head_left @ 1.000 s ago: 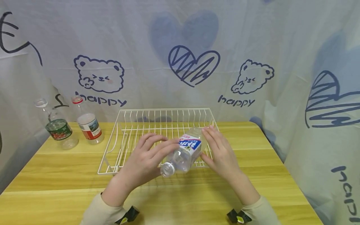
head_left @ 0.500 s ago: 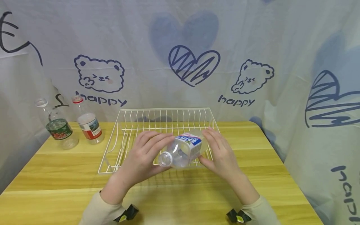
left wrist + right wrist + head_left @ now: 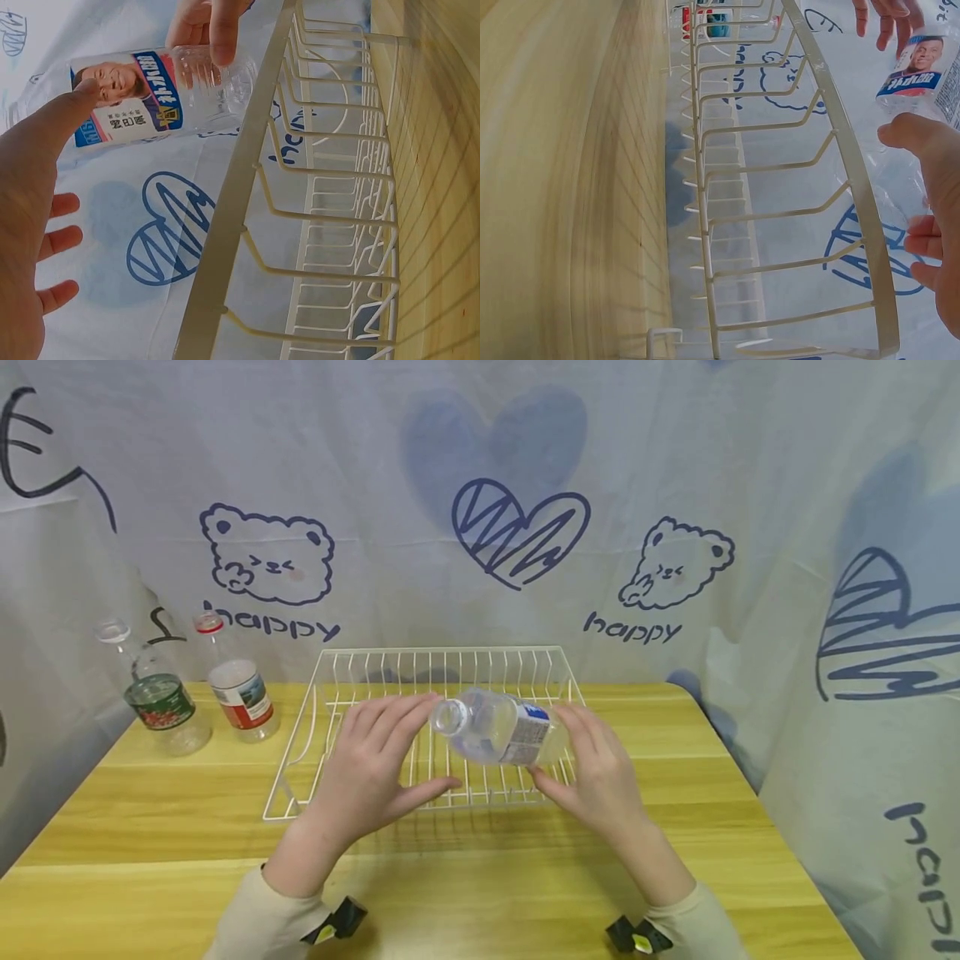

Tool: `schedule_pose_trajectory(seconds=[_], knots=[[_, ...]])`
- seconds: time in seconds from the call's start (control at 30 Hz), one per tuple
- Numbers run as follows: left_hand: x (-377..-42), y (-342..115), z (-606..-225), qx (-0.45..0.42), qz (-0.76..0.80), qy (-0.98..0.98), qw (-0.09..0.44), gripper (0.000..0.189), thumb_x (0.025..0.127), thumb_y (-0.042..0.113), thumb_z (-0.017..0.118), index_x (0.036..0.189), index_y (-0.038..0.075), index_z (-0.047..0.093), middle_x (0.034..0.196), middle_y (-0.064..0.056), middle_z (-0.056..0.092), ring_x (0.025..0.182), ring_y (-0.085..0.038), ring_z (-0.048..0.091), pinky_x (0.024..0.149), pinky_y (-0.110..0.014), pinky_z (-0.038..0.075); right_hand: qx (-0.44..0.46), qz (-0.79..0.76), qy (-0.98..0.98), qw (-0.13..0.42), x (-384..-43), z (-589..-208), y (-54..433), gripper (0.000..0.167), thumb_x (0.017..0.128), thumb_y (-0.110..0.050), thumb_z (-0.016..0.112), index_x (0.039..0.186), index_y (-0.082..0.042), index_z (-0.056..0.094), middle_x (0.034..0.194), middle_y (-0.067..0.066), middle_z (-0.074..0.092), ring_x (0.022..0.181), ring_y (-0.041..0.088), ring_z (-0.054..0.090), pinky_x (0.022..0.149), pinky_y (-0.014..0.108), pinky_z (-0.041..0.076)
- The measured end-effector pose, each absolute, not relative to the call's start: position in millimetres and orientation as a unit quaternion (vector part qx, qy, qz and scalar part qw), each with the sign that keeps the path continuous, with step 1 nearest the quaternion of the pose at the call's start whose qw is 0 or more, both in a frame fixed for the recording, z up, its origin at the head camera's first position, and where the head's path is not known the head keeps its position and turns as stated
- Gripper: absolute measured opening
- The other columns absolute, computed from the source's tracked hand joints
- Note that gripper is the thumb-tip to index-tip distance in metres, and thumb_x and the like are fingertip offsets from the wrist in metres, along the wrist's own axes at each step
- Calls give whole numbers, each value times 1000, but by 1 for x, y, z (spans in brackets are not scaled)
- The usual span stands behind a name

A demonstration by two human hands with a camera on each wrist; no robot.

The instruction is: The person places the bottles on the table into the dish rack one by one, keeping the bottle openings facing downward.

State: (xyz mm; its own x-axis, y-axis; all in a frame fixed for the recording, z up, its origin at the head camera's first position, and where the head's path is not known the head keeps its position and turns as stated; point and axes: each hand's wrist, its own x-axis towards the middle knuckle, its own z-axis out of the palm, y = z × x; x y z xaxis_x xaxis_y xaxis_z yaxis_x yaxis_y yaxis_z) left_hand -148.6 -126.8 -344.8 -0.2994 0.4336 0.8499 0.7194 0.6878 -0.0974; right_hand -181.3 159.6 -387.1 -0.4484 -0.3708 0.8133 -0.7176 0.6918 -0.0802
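Observation:
A clear plastic bottle (image 3: 491, 731) with a blue, white and pink label lies tilted in the air above a white wire rack (image 3: 442, 652), its capless neck toward the left. My right hand (image 3: 596, 768) grips it by the base, fingers on the far side and thumb on the near side. My left hand (image 3: 367, 768) is beside the neck with fingers and thumb spread wide. Its fingertips come close to the bottle mouth; whether they touch it I cannot tell. The right wrist view shows the right hand (image 3: 937, 195) around the bottle's lower end.
Two capless bottles stand at the table's left: one with a green label (image 3: 161, 703), one with a red-and-white label (image 3: 242, 697). The wooden table (image 3: 480, 893) runs back to a printed curtain (image 3: 405, 460) with bears and hearts.
The bottle has turned in the hands, its neck swinging from near me to farther back, and its label has rolled. My left hand has shifted slightly left and its thumb has spread away from the bottle.

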Motion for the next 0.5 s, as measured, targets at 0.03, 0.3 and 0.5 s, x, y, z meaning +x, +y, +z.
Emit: schedule_pose_trajectory(seconds=[0.03, 0.3, 0.5], knots=[[-149, -127, -345, -359, -151, -794, 468, 77, 90, 65, 50, 129, -1, 56, 125, -13, 62, 108, -31, 55, 93, -48, 43, 328, 213, -825, 408, -181, -387, 160, 74, 69, -36, 79, 126, 5, 54, 122, 22, 61, 112, 38, 59, 96, 51, 50], [-147, -127, -343, -331, -138, -806, 472, 73, 89, 69, 47, 121, 5, 63, 115, -10, 66, 107, -32, 56, 91, -47, 41, 311, 221, -830, 406, -180, -385, 161, 73, 71, -39, 77, 125, 4, 54, 114, 20, 62, 102, 34, 61, 87, 48, 54], [-147, -125, -343, -345, -134, -780, 504, 59, 90, 61, 55, 110, 7, 66, 108, -10, 67, 102, -32, 56, 86, -47, 41, 299, 220, -837, 402, -178, -384, 160, 74, 69, -38, 77, 125, 4, 54, 112, 20, 62, 100, 34, 61, 83, 47, 55]])
